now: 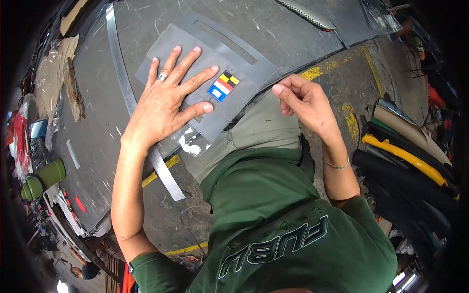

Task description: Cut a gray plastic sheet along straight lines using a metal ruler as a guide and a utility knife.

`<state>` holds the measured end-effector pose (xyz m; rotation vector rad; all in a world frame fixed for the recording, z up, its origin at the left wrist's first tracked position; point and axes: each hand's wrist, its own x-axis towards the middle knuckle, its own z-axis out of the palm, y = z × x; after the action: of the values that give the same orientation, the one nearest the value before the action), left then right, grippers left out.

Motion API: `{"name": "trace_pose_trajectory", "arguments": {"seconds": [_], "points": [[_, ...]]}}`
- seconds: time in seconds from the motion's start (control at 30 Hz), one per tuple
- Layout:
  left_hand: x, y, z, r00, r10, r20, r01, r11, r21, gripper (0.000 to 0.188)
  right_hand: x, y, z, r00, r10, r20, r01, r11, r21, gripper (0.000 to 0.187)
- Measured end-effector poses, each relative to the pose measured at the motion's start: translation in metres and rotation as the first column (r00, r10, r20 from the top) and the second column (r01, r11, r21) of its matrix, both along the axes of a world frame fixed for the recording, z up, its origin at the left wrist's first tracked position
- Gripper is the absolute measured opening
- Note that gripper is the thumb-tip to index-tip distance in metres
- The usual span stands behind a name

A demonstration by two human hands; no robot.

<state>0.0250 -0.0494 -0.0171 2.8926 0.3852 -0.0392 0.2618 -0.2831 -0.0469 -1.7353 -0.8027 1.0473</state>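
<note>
My left hand (pixel 159 102) lies flat with fingers spread, pressing on a grey stitched panel (pixel 259 88) on the table. A small multicoloured checked and striped patch (pixel 223 86) sits on the panel just right of my fingertips. Along the panel's far side runs a long rectangular slot (pixel 224 41). A long metal ruler-like strip (pixel 118 63) passes beneath the left hand and wrist, and its near end juts past the table edge. Just right of the panel's corner, my right hand (pixel 308 103) is raised with thumb and fingers pinched together; anything between them is too small to see.
A tool with a patterned handle (pixel 308 13) lies at the far edge. Left on the table are a green bottle (pixel 45 179), a worn wooden stick (pixel 75 90) and clear plastic wrapping (pixel 41 78). Rolls of material, one yellow (pixel 403 154), are stacked at right. Another person (pixel 88 268) shows at lower left.
</note>
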Motion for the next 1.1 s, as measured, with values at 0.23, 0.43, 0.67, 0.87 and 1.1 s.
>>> {"name": "trace_pose_trajectory", "arguments": {"seconds": [0.23,0.43,0.67,0.87,1.1], "points": [[0.008,-0.007,0.005,1.000,0.024,0.001,-0.024,0.999,0.032,0.077,-0.005,-0.009,-0.020,1.000,-0.005,-0.014,0.005,1.000,0.008,0.041],[0.027,-0.051,0.008,0.968,0.226,0.105,-0.248,0.909,0.336,0.079,-0.016,-0.005,-0.020,0.988,0.125,-0.095,-0.125,0.992,0.004,0.064],[0.033,-0.046,0.015,0.957,0.249,0.151,-0.279,0.933,0.228,0.070,-0.018,-0.009,-0.026,0.990,0.042,-0.132,-0.038,0.999,0.035,0.084],[0.029,-0.048,0.034,0.941,0.286,0.180,-0.309,0.944,0.118,0.060,-0.007,-0.027,-0.035,0.982,-0.028,-0.189,0.033,0.999,0.022,0.081],[0.044,-0.097,0.062,0.935,-0.179,0.307,0.276,0.911,-0.308,0.048,-0.006,-0.037,-0.039,0.996,0.081,-0.033,-0.081,0.996,-0.021,0.073]]}}
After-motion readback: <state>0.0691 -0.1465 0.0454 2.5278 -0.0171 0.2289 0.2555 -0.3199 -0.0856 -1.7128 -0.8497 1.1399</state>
